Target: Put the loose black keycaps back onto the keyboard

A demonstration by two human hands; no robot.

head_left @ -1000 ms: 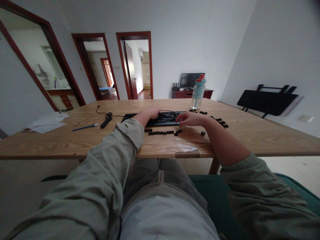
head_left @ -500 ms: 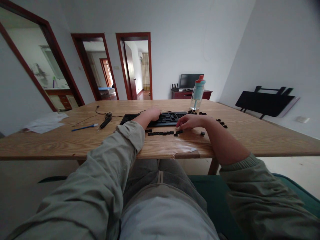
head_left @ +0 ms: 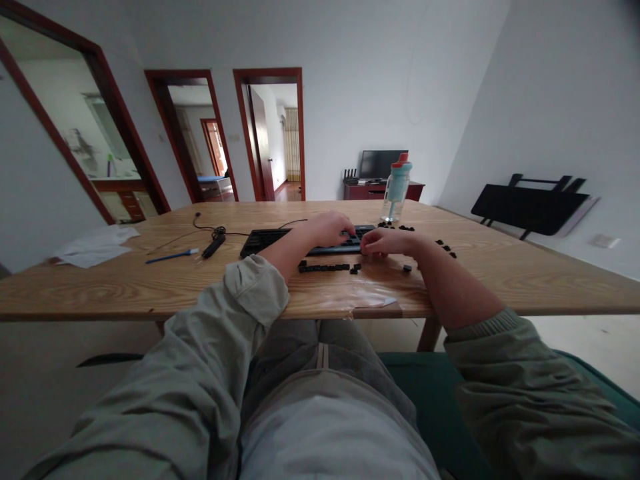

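A black keyboard [head_left: 265,241] lies on the wooden table, partly hidden by my hands. Over its right half is my left hand [head_left: 333,229], fingers bent down toward the keys; what they hold, if anything, is hidden. My right hand [head_left: 383,242] is at the keyboard's right end with its fingers pinched together near the front edge; anything between them is too small to name. In front of the keyboard runs a row of black keycaps [head_left: 325,268], with a few loose ones beside it. One single keycap [head_left: 407,268] sits farther right.
Several more keycaps [head_left: 446,249] lie to the right. A water bottle [head_left: 397,193] stands behind my right hand. On the left are a blue brush [head_left: 173,256], a black cable device [head_left: 214,246] and white paper [head_left: 95,247]. Clear film lies at the table's front edge [head_left: 250,312].
My left hand has moved right across the keyboard, closer to my right hand. My right hand has shifted slightly right, away from the loose keycaps in front.
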